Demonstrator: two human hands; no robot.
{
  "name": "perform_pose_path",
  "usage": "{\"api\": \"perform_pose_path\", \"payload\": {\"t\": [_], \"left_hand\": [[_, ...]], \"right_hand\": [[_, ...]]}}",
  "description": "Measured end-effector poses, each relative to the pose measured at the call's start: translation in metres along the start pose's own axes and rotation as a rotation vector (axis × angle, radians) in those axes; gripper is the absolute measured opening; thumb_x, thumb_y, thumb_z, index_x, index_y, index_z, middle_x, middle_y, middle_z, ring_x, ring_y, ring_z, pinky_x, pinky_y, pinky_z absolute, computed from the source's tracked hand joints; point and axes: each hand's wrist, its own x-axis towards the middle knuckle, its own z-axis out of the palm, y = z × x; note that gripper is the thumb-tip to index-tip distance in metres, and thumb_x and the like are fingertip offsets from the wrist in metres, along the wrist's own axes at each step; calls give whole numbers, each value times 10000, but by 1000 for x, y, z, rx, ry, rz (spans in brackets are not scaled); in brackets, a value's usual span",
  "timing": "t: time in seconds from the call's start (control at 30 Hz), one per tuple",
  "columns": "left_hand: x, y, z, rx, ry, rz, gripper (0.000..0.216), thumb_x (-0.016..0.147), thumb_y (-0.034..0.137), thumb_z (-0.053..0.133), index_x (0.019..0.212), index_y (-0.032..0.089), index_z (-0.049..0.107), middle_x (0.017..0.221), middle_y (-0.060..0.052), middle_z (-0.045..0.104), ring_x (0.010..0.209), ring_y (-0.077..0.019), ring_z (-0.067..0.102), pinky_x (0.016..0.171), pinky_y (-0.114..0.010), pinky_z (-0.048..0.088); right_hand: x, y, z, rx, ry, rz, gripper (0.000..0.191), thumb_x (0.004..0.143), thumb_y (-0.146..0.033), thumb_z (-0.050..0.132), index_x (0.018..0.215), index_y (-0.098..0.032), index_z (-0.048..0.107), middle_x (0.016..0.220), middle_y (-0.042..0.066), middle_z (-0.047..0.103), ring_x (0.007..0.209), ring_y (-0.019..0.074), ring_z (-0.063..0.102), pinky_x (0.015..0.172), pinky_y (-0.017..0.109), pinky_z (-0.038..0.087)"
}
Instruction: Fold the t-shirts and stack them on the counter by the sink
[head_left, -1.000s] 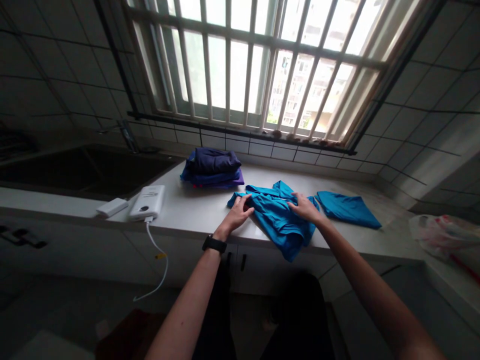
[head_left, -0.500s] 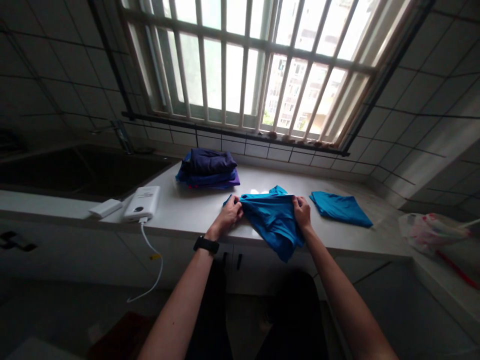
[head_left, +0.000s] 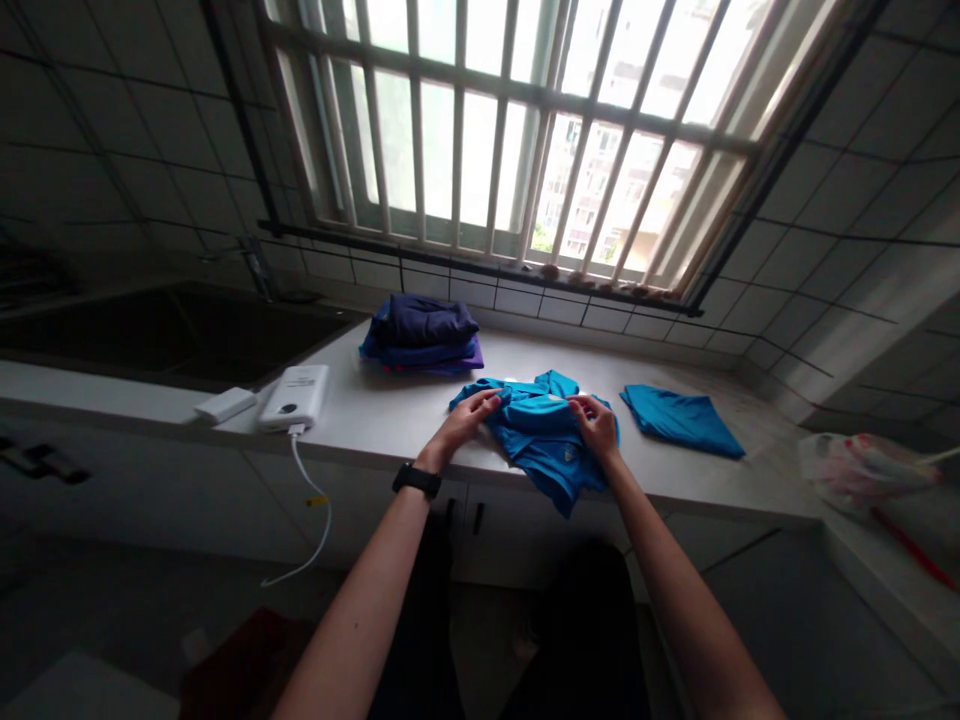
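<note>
Left to right: a white power bank (head_left: 295, 397) sits on the white countertop (head_left: 375, 410), near a folded navy and purple clothing stack (head_left: 420, 335). The left hand (head_left: 465, 420), with a black watch (head_left: 416, 480) on its wrist, and the right hand (head_left: 596, 425) seem to pinch a bunched teal shirt (head_left: 544, 440) at its far edge. The shirt's long axis points from the window toward the person, its lower end drooping over the counter edge. Its small pale label (head_left: 570, 453) is unreadable. A folded teal garment (head_left: 679, 420) lies to the right.

Head-worn camera, facing forward and down, close above white countertop (head_left: 390, 410), toward barred window (head_left: 510, 150); single wide view.
</note>
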Motion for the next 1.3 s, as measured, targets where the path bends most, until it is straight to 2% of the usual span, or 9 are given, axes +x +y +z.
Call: {"api": "perform_pose_path", "payload": {"t": [0.13, 0.33, 0.5, 0.7, 0.8, 0.9, 1.03, 1.17, 1.3], "left_hand": [[-6, 2, 1, 116, -271, 31, 957, 744, 457, 803, 1569, 230, 376, 1001, -51, 741, 949, -234, 696, 913, -385, 535], [-5, 0, 3, 228, -184, 147, 1068, 558, 426, 920, 1512, 241, 474, 1409, -138, 622, 1364, -337, 527, 1144, -453, 408], [-1, 0, 4, 316, -173, 205, 661, 686, 410, 834, 1305, 248, 669, 1235, -87, 693, 1200, -297, 621, 1056, -410, 475], [0, -4, 4, 380, -170, 152, 428, 870, 342, 638, 1272, 196, 655, 850, -17, 659, 793, -195, 630, 821, -321, 518], [-2, -3, 5, 412, -198, 147, 333, 928, 316, 530, 1220, 220, 659, 921, -26, 696, 847, -191, 635, 837, -299, 503], [-2, -1, 6, 458, -244, 155, 260, 936, 328, 507, 1095, 213, 677, 997, -38, 713, 901, -187, 632, 855, -280, 491], [1, 2, 7, 518, -269, 111, 331, 959, 433, 454, 914, 187, 670, 875, -36, 691, 812, -188, 601, 778, -281, 480], [1, 6, 4, 533, -305, 120, 449, 954, 526, 433, 800, 181, 675, 817, -47, 677, 774, -195, 593, 767, -299, 468], [-1, 7, 2, 568, -413, 160, 336, 851, 485, 592, 741, 180, 677, 769, -36, 672, 733, -193, 594, 744, -298, 463]], "right_hand": [[-6, -8, 8, -129, -280, -223, 477, 819, -478, 746, 1214, -217, 687, 1217, 101, 694, 1145, 285, 622, 991, 407, 491], [-10, -53, -1, -544, -378, -98, 298, 948, -441, 611, 1039, -178, 717, 1078, 137, 723, 962, 272, 684, 846, 346, 506], [1, -92, -25, -526, -474, -216, 295, 941, -327, 565, 1159, -222, 734, 1231, 126, 709, 1058, 302, 683, 886, 395, 520], [-3, -91, -19, -439, -755, -399, 741, 690, -27, 625, 1392, -266, 612, 1366, 78, 647, 1120, 264, 648, 925, 353, 520], [-4, -94, -14, -548, -806, -409, 590, 765, -111, 652, 1342, -235, 634, 1144, 86, 725, 951, 246, 666, 811, 325, 507], [-2, -101, -11, -512, -910, -417, 178, 827, -215, 662, 994, -216, 722, 847, 32, 701, 732, 182, 611, 687, 285, 463], [1, -105, -4, -280, -691, -450, 139, 810, -152, 614, 681, -204, 624, 1028, 59, 673, 877, 175, 626, 821, 310, 487], [9, -100, 4, -180, -346, -394, 177, 815, -136, 578, 651, -202, 588, 1384, 109, 591, 1163, 257, 600, 1003, 423, 450], [17, -86, 6, -242, -478, -270, 139, 887, -172, 531, 929, -198, 661, 1177, 113, 697, 1075, 255, 633, 957, 407, 472]]}}
